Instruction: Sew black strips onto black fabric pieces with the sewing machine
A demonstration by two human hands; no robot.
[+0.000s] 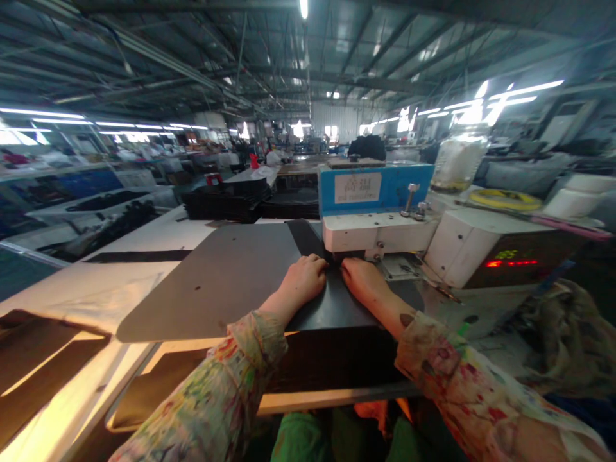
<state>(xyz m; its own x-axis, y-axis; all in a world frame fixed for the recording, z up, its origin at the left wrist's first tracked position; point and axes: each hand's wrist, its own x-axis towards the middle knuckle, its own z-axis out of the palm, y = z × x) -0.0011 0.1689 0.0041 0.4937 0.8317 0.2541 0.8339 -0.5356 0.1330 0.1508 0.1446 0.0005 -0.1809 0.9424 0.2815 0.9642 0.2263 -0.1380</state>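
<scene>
My left hand (pixel 304 280) and my right hand (pixel 362 278) rest side by side on a dark strip of material (pixel 304 239) at the foot of a white and blue sewing machine (pixel 380 212). Both hands have their fingers curled down onto the strip, right in front of the machine's head. The strip runs away from me across a dark grey work plate (pixel 216 282). My fingertips are partly hidden under the machine head. Both arms wear flower-patterned sleeves.
A control box with red lit digits (pixel 510 262) stands to the right of the machine. Stacks of black pieces (pixel 226 200) lie at the back of the white table (pixel 144 240). Dark strips (pixel 43 366) lie at my left. Crumpled cloth (pixel 568 333) sits at right.
</scene>
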